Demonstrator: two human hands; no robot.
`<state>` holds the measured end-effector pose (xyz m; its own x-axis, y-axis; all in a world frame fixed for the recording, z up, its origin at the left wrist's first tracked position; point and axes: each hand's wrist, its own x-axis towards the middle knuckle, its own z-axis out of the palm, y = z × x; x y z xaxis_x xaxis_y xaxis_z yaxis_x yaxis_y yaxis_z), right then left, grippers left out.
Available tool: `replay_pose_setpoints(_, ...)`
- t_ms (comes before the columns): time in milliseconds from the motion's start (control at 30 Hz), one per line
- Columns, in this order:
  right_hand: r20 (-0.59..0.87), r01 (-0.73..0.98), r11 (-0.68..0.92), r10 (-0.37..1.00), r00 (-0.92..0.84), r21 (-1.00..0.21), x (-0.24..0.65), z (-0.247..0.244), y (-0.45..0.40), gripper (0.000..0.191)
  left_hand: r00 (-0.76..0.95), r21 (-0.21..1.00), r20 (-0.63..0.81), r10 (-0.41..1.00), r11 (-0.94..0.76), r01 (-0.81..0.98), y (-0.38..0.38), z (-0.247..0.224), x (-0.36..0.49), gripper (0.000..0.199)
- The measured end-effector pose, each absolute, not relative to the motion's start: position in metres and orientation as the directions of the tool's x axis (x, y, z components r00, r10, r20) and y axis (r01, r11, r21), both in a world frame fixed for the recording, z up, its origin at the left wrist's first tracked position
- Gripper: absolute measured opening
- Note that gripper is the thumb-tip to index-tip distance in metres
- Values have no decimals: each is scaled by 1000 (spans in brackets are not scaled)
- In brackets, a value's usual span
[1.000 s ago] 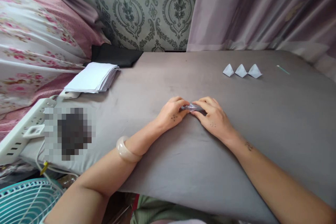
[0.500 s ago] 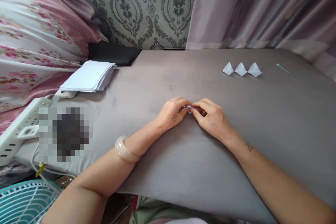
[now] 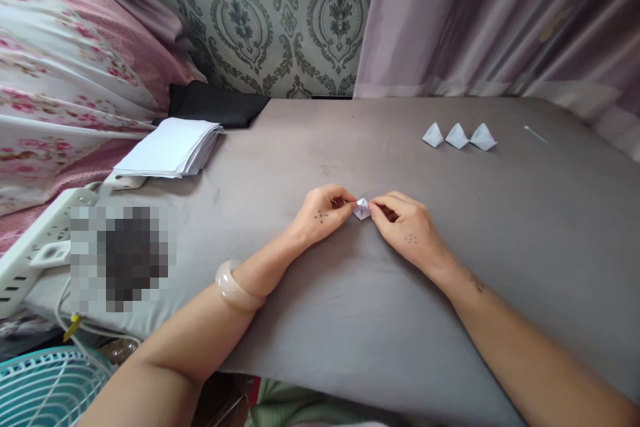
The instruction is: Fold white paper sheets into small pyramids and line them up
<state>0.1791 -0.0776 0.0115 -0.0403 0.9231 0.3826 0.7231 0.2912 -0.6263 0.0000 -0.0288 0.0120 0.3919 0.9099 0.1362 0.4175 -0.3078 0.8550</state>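
Note:
A small folded white paper piece is held between my two hands over the middle of the grey-covered table. My left hand pinches its left corner between thumb and fingertips. At the right corner, my right hand closes in a similar pinch. The piece has a raised peak at the top and a point toward me. Three folded white paper shapes stand in a row at the back right, beyond my right hand.
A stack of white paper lies at the back left, before a black folded item. White power strips and cables line the left edge. A thin stick lies far right. A teal fan stands at lower left.
My hands have drawn slightly apart, the left one moving a little left. More of the folded paper shows between them, its peak and lower point now visible.

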Motion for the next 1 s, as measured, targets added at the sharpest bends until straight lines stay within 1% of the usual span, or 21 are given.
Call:
replay_pose_setpoints(133,386,725,261,923,7,-638,180,12,-77,16,345,859,93,934,-251,447,-27,15,-2,12)
replay_pose_setpoints(267,361,728,224,932,35,-648,184,11,-76,20,343,904,88,935,-220,367,-24,15,-2,24)
replay_pose_setpoints(333,338,729,209,940,32,-651,187,11,-75,20,349,911,72,934,-204,359,-23,14,-2,23)
replay_pose_setpoints(400,320,724,210,947,16,-657,189,10,-75,21,354,898,67,933,-211,386,-23,15,-3,22)
replay_pose_setpoints(533,293,724,201,956,1,-660,190,10,-75,26,362,845,93,928,-266,463,-24,15,-4,28)
replay_pose_setpoints(633,289,767,183,957,4,-616,189,11,-77,29,346,748,170,923,-349,564,-27,16,-3,30)
replay_pose_setpoints(733,290,815,184,957,-21,-550,187,13,-79,32,336,643,249,908,-415,644,-29,17,-1,25)
replay_pose_setpoints(800,297,832,201,954,-46,-517,186,14,-80,33,335,615,253,908,-418,669,-30,18,1,20)
replay_pose_setpoints(900,293,862,197,954,-60,-466,183,18,-84,30,317,595,251,915,-404,695,-30,18,4,27)
replay_pose_setpoints(1000,285,903,180,956,-68,-389,178,22,-90,24,319,579,267,910,-416,701,-31,15,7,25)
